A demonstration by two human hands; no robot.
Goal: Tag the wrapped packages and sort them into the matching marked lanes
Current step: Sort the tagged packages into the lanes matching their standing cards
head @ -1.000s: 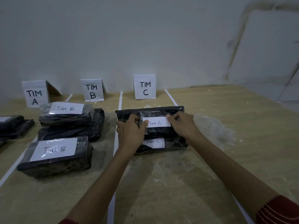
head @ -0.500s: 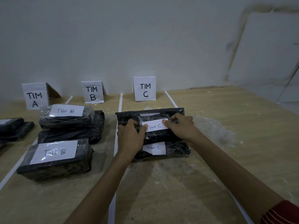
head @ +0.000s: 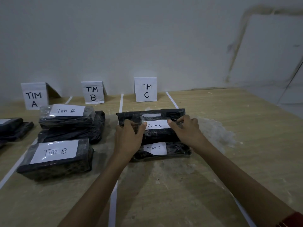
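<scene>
In front of the TIM C sign (head: pixel 145 89), the left hand (head: pixel 129 136) and right hand (head: pixel 185 130) each grip one end of the top package (head: pixel 160 136).

On my feed I see two arms, both bare. The left hand (head: pixel 127 138) and right hand (head: pixel 186 131) are bare as well, and the thumbnail I can make out on the right one looks short and plain. The left forearm (head: pixel 98 185) is uncovered down to the frame's edge. The right forearm (head: pixel 237 174) ends in a dark red sleeve (head: pixel 293 220), only a corner of it showing, with faint lighter lines running across the fabric.
</scene>
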